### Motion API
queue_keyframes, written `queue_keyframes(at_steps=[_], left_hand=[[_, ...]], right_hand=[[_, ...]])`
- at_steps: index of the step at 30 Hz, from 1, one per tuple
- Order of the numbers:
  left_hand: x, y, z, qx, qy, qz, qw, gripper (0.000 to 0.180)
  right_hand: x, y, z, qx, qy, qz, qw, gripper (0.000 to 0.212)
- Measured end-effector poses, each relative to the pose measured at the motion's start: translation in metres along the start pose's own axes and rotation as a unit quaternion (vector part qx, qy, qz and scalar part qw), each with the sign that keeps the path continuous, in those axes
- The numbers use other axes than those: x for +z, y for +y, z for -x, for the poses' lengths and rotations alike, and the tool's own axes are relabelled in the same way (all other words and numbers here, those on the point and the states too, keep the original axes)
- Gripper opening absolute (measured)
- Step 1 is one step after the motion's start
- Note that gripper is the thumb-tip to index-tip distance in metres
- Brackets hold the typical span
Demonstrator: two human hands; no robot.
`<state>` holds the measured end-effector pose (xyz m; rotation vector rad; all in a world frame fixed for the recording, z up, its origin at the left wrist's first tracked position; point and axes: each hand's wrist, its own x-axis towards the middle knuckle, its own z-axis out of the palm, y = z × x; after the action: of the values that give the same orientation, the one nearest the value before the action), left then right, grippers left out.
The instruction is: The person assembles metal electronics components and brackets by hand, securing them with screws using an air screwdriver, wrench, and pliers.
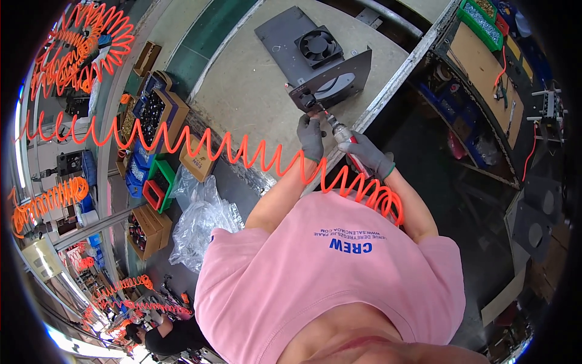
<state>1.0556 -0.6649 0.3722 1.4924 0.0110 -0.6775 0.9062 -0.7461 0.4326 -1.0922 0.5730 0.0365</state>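
A dark grey metal plate [351, 71] with a round hole stands tilted on the workbench [254, 85]. My left hand [311, 136], in a grey glove, rests its fingers at the plate's lower left corner, by a small black part [305, 97]. My right hand [370, 155], also gloved, grips a pneumatic screwdriver [339, 130] whose tip points at that same corner. An orange coiled air hose [242, 151] runs from the tool across to the left. Behind the plate lies a second grey panel [282, 39] with a black square fan [318, 47] on it.
Cardboard boxes and blue, green and red bins [151, 121] of small parts line the bench's left side. A clear plastic bag [203, 221] lies below them. Green bins [482, 21] sit at top right. More orange coiled hoses [85, 45] hang at the left. Another person [163, 337] bends at the bottom left.
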Motion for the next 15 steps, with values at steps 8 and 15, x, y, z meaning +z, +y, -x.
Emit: queue_keyframes(at_steps=[8, 15], left_hand=[[-0.003, -0.038, -0.012, 0.155, 0.030, -0.068, 0.985, 0.025], [0.009, -0.016, -0.007, 0.221, 0.027, -0.194, 0.956, 0.021]], right_hand=[[0.003, -0.014, 0.005, 0.052, -0.009, 0.002, 0.999, 0.043], [-0.002, -0.016, 0.005, 0.052, -0.004, 0.020, 0.998, 0.045]])
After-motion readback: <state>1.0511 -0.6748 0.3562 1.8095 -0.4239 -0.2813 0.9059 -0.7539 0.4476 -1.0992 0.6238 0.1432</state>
